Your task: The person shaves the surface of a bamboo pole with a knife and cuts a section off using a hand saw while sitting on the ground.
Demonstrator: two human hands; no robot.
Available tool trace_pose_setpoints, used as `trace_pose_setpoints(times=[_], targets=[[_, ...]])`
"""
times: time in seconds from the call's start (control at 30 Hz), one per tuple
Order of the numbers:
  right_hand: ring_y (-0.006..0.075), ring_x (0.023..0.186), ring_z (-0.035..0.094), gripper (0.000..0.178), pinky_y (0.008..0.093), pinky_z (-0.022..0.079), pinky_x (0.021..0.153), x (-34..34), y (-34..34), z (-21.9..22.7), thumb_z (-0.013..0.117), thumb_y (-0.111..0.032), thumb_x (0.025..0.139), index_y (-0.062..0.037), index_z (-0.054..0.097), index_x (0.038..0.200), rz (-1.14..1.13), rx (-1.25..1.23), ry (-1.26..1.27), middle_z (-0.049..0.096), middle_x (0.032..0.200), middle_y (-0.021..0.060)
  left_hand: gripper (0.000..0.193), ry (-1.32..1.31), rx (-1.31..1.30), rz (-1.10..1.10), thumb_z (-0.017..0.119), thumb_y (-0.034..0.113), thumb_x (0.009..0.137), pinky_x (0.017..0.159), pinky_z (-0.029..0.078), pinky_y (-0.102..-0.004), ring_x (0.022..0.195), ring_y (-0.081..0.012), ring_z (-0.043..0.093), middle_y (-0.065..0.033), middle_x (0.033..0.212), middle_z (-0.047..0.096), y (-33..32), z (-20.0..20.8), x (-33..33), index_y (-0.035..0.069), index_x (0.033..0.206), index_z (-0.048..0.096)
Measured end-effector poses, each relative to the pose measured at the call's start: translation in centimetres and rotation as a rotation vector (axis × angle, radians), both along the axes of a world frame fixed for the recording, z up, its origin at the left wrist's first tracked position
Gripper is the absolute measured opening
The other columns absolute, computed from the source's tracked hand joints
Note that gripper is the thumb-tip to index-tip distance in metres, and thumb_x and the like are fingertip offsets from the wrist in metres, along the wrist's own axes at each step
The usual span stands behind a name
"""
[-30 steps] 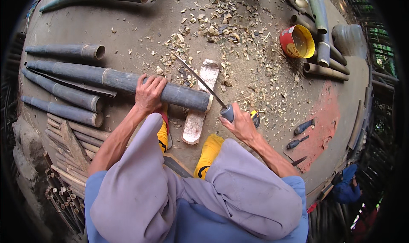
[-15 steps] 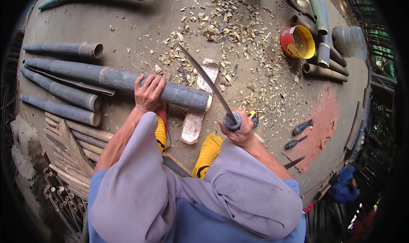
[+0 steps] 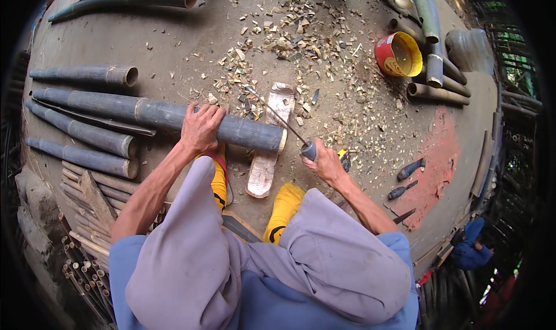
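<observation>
Floor [image 3: 191, 35] w/ scattered chips [image 3: 301, 35]. L hand [image 3: 201, 127] part-curled over pole [image 3: 255, 133], pole end across block [image 3: 263, 173]. R hand [image 3: 326, 162] closed rnd knife [image 3: 309, 150] handle, blade nr pole end.

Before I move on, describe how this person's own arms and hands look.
The left hand and right hand wear no gloves. The left forearm and right forearm are bare, with no watch or band showing. Plain blue cloth lies near both elbows, possibly short sleeves.
</observation>
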State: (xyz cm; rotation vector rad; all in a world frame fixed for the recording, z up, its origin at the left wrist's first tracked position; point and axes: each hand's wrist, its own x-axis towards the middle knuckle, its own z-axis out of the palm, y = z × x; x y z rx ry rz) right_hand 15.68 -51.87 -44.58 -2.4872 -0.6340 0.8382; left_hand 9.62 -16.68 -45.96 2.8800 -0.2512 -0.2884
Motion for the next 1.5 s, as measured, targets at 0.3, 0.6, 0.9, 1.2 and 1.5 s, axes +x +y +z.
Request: trace_pose_setpoints(times=[0.3,0.6,0.9,1.2,1.5], targets=[[0.0368,0.066,0.069,0.041,0.0408,0.055,0.056,-1.9,1.1,3.4,0.074,-0.023,0.084,-0.0004,0.05,0.108,0.009,0.58,-0.287,0.066,0.078,0.0241,0.073,-0.102,0.001,0.034,0.078,0.009,0.043,0.1,0.038,-0.0462,0.108,-0.022,0.059,-0.0033,0.109,0.063,0.0,-0.2,-0.7,0.012,0.113,0.057],[0.0352,0.07,0.07,0.044,0.0404,0.055,0.056,-1.8,2.3,5.4,0.074,-0.028,0.085,0.0008,0.05,0.109,-0.08,0.564,-0.151,0.066,0.075,0.0216,0.068,-0.292,0.044,0.07,0.076,0.013,0.048,0.1,0.036,-0.0471,0.109,-0.0214,0.059,-0.0035,0.111,0.063,-0.4,-0.9,-2.2,0.012,0.114,0.059],[0.0402,0.07,0.068,0.045,0.0439,0.054,0.056,-0.9,1.7,4.7,0.072,-0.031,0.084,-0.0014,0.047,0.107,-0.033,0.346,-0.038,0.066,0.076,0.0238,0.058,-0.436,0.044,0.073,0.073,0.012,0.055,0.101,0.034,-0.0462,0.107,-0.0186,0.059,-0.0016,0.109,0.062,-0.8,-2.0,-2.0,0.013,0.112,0.059],[0.0343,0.07,0.07,0.046,0.0424,0.054,0.06,-0.2,-0.9,0.9,0.072,-0.035,0.085,0.0024,0.052,0.102,-0.113,0.067,0.182,0.066,0.076,0.0228,0.071,-0.102,0.013,-0.005,0.078,0.018,0.049,0.1,0.033,-0.0439,0.107,-0.0237,0.058,-0.0032,0.105,0.063,-1.0,1.2,-0.1,0.012,0.117,0.058],[0.0378,0.072,0.07,0.043,0.044,0.053,0.058,0.7,-0.3,-0.2,0.072,-0.032,0.085,0.0016,0.051,0.102,-0.012,-0.002,0.029,0.065,0.073,0.024,0.058,-0.255,0.004,0.047,0.072,0.007,0.054,0.098,0.038,-0.043,0.105,-0.0195,0.061,-0.0021,0.104,0.064,-0.7,-1.1,-0.4,0.013,0.11,0.059]])
